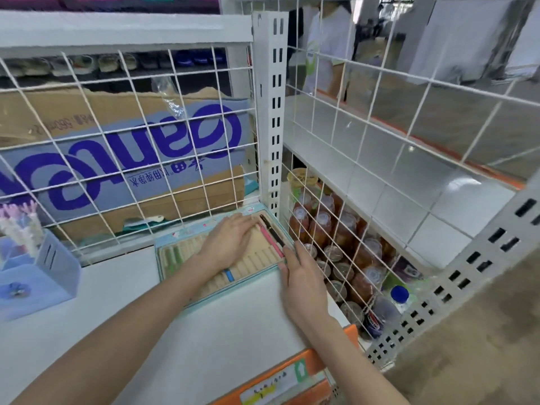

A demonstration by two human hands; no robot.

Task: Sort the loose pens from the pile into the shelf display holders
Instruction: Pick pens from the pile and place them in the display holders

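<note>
Shelving of white metal with wire-grid panels (pixel 122 159) surrounds the work spot; white shelf board (pixel 204 331) carries the display holders. Behind the grid leans a large brown cardboard carton with a grey-blue printed band (pixel 125 159); its big purple lettering is upside down from here and reads roughly "Ganten", with small Chinese characters beneath that I cannot read. Orange price strip along the shelf edge (pixel 277 378) bears a label with a green arrow mark; handwriting on it too blurred to read.

Flat slotted pen tray with pale blue rim and beige grooves (pixel 251 258) sits at the back right corner of the shelf board. Left hand (pixel 228 241) lies flat across the grooves, fingers straight and close together, pressing down. Right hand (pixel 301 279) rests at the tray's right rim, fingers extended and together, touching the edge, gripping nothing.

Pink pen (pixel 271 239) and black pen (pixel 271 228) lie side by side in the rightmost grooves; a short blue-tipped pen (pixel 229 274) sits near the front rim. Translucent blue acrylic holder with pastel pens (pixel 38 264) stands well apart to the left. No loose pile in view.

Risks, as I judge: the tray is close to the right-hand grid, so a push from the left palm could jam it or roll pens out of shallow grooves; a loose pen could slip through the mesh onto the bottled drinks (pixel 330 238) below.
</note>
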